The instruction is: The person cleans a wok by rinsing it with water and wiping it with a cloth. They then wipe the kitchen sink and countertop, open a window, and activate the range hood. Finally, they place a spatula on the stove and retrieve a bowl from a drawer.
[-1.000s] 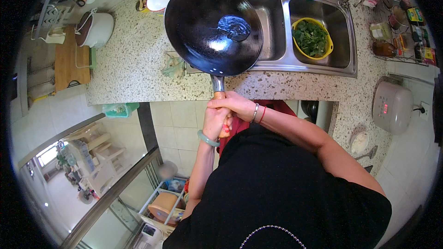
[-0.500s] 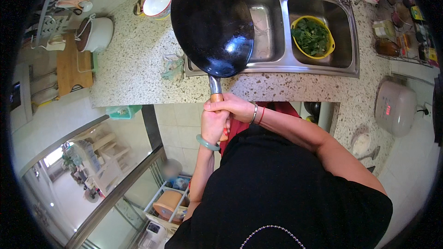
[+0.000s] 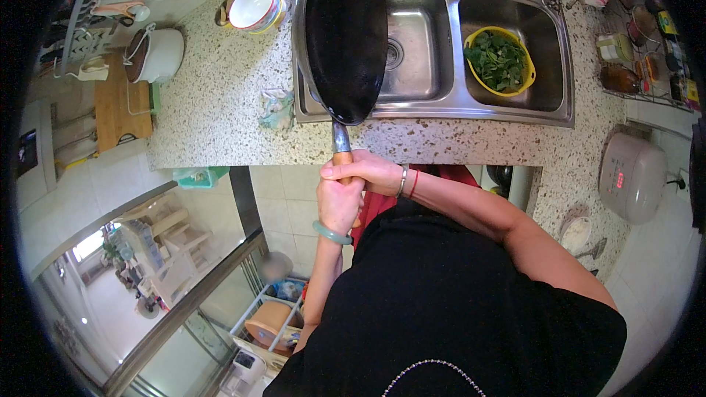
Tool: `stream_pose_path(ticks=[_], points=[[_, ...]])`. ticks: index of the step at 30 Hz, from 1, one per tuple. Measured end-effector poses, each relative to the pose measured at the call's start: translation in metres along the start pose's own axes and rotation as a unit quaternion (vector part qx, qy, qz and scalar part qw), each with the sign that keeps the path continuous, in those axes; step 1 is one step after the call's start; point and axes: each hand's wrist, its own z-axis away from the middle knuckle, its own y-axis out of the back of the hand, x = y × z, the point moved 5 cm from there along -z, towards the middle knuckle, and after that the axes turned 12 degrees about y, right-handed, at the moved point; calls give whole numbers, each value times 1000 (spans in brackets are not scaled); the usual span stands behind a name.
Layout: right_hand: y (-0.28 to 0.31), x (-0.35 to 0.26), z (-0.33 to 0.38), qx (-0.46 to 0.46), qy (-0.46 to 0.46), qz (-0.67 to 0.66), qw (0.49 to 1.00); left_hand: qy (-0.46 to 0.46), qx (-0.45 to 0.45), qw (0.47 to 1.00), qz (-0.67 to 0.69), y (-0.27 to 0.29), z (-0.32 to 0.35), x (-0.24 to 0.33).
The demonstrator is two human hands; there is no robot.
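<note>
Black wok (image 3: pixel 346 33), tipped on edge, extends straight ahead of both hands over the left sink basin (image 3: pixel 412 44). Left hand (image 3: pixel 340 202) and right hand (image 3: pixel 364 173) both clasp its wooden handle (image 3: pixel 341 151), right slightly farther forward.

Matt black metal wok (image 3: pixel 346 33), wooden handle (image 3: pixel 342 153); shiny steel sink (image 3: pixel 548 114), speckled stone counter (image 3: pixel 213 95).

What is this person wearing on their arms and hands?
Both hands are bare, no gloves. The left hand has a pale green bangle at the wrist. The right hand has a silver bracelet and thin red cord. Black short sleeves leave the forearms uncovered.
</note>
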Motion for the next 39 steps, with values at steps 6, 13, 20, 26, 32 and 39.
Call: stream_pose_path(ticks=[6, 13, 20, 26, 32, 39], points=[[-4, -3, 3, -14, -11, -5, 1000, -15, 27, 999, 17, -1, 4, -4], [-9, -7, 11, -35, -42, -1, 999, 39, 70, 997, -5, -2, 18, -1], [-3, 6, 6, -19, -26, 7, 999, 26, 83, 996, 2, -2, 22, -4], [-17, 9, 3, -11, 10, 21, 1000, 2, 66, 997, 30, 9, 18, -18], [-24, 18, -7, 52, 37, 112, 992, -42, -46, 993, 100, 26, 3, -37], [-45, 48, 12, 164, 110, 176, 964, -38, -288, 934, 206, 44, 6, -76]])
